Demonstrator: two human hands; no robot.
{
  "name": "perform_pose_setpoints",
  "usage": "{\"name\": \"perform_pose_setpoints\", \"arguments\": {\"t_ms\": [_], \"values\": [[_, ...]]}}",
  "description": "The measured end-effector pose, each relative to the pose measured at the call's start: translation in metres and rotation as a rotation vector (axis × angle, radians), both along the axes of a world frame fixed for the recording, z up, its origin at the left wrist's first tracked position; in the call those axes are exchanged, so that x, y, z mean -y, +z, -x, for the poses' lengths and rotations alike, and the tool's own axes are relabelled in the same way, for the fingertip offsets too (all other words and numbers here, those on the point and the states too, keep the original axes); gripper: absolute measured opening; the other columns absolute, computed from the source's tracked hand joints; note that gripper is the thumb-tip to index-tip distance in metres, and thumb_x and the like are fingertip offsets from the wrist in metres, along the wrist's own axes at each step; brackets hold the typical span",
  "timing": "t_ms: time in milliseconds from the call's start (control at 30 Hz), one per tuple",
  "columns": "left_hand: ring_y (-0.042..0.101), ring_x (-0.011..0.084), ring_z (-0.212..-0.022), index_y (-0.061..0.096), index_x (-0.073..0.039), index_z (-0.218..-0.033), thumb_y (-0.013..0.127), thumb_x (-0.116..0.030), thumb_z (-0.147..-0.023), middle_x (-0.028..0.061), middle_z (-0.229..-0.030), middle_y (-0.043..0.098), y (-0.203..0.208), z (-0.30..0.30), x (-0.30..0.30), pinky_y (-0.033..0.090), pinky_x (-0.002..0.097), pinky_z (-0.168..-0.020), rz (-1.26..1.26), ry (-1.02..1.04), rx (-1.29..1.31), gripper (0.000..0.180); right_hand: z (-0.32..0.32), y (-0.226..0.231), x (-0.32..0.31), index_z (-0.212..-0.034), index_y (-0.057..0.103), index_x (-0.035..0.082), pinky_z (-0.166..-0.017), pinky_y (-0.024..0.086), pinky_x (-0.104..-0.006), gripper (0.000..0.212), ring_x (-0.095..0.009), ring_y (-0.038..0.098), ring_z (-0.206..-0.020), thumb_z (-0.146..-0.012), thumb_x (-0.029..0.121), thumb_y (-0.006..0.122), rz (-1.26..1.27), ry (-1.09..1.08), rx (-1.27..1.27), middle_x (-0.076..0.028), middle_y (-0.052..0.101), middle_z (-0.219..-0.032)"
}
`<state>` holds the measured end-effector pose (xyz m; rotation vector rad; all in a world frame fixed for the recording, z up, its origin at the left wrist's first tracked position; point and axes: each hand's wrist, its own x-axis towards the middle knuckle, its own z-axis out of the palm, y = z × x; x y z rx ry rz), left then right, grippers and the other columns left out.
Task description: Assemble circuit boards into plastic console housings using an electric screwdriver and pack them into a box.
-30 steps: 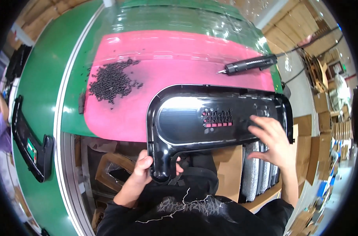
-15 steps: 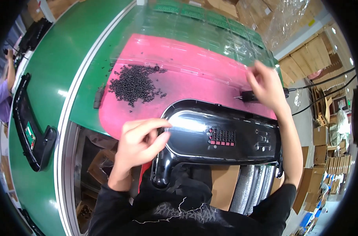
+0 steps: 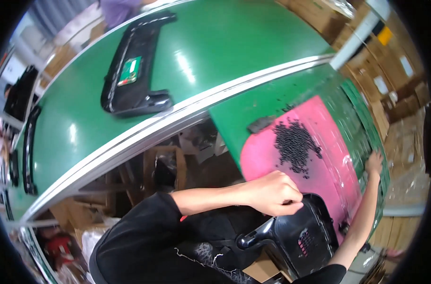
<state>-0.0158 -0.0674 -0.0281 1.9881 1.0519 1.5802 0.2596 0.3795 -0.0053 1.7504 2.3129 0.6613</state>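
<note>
My left hand [image 3: 274, 194] is closed in a loose fist at the near-left edge of a black plastic housing [image 3: 315, 220]; whether its curled fingers hold anything is hidden. The housing is glossy, with a group of small slots, and lies over the mat's near edge by my lap. At the far right, my right hand [image 3: 374, 163] reaches out with fingers extended among green circuit boards [image 3: 360, 111] under clear plastic. Beneath that forearm lies a dark tool [image 3: 343, 228], partly hidden. A heap of small black parts [image 3: 296, 146] is on the pink mat [image 3: 260, 158].
A dark grey block [image 3: 261, 124] sits beside the mat. Across the metal rail [image 3: 177, 111], another black housing [image 3: 135, 66] with a green board lies on the green table [image 3: 234, 28]. Cardboard boxes [image 3: 166, 165] stand below. A person's purple sleeve [image 3: 118, 12] shows at the far edge.
The view has swung left. My right hand has moved from above the dark tool out to the green boards. My left hand has curled into a fist at the housing's edge.
</note>
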Motion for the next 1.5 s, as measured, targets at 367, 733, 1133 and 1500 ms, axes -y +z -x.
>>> {"name": "perform_pose_setpoints", "arguments": {"t_ms": [367,733,1133,1500], "values": [[0.041,0.0236,-0.049,0.045,-0.002,-0.054,0.063,-0.002,-0.078,0.0071,-0.050,0.040,-0.006,0.001,-0.018,0.034,0.0372,-0.046,-0.008,-0.053,0.151,0.029,-0.026,0.038,0.095,-0.138,0.037,-0.001,-0.109,0.028,-0.0459,0.073,-0.037,0.035,-0.131,-0.067,-0.013,0.044,-0.341,0.593,-0.312,-0.021,0.038,-0.142],[0.055,0.0245,-0.114,0.039,0.000,-0.137,0.070,-0.014,-0.083,0.0152,-0.129,0.054,0.067,0.000,-0.031,0.044,0.0364,-0.095,0.392,-0.388,0.400,0.064,0.028,0.096,0.394,-0.144,0.027,-0.005,-0.104,0.036,-0.0389,0.062,-0.026,0.030,-0.136,-0.085,-0.001,0.047,1.281,0.578,-1.674,-0.016,0.019,-0.152],[0.054,0.0388,-0.052,0.038,-0.001,-0.137,0.050,-0.007,-0.088,0.0210,-0.055,0.051,0.099,-0.027,-0.025,0.042,0.0437,-0.049,0.853,-1.007,-0.428,0.051,-0.006,0.066,0.457,-0.111,0.059,-0.007,-0.054,0.044,-0.0319,0.054,-0.021,0.056,-0.059,-0.063,0.003,0.081,0.253,0.640,-1.032,-0.009,0.060,-0.073],[0.062,0.0119,-0.073,0.056,-0.001,-0.123,0.087,-0.007,-0.061,0.0080,-0.094,0.061,0.090,-0.020,-0.011,0.052,0.0218,-0.053,0.675,-0.578,-0.327,0.069,-0.029,0.060,0.472,-0.101,0.064,-0.006,-0.056,0.048,-0.0225,0.019,-0.013,0.066,-0.063,-0.083,-0.005,0.057,0.494,0.167,-1.403,-0.008,0.067,-0.072]]}}
